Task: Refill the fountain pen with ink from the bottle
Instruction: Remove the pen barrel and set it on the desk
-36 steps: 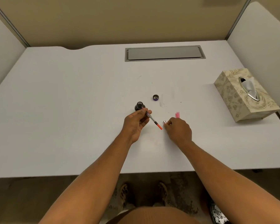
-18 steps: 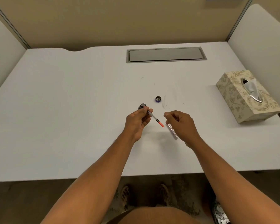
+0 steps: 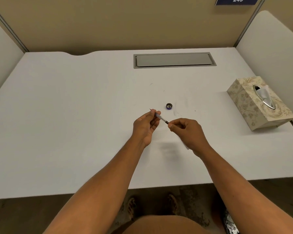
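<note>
My left hand (image 3: pixel 146 126) holds the fountain pen's clear inner section (image 3: pixel 161 118) slanted above the white desk (image 3: pixel 74 132), its dark front end poking out past the fingertips at the upper left. My right hand (image 3: pixel 189 132) pinches the back end of that section with thumb and forefinger. A pale blurred pen barrel (image 3: pixel 185 146) sticks out under the right palm. The small dark bottle cap (image 3: pixel 169 106) lies open side up just beyond my hands. The ink bottle is hidden behind my left hand.
A patterned tissue box (image 3: pixel 259 103) stands at the right edge of the desk. A grey cable hatch (image 3: pixel 174 60) is set into the desk at the back. Partition walls close in the left, back and right sides.
My right hand lifted the silver barrel off the desk and moved left to the pen's orange rear end, which its fingers now cover. My left hand rose slightly and now hides the ink bottle.
</note>
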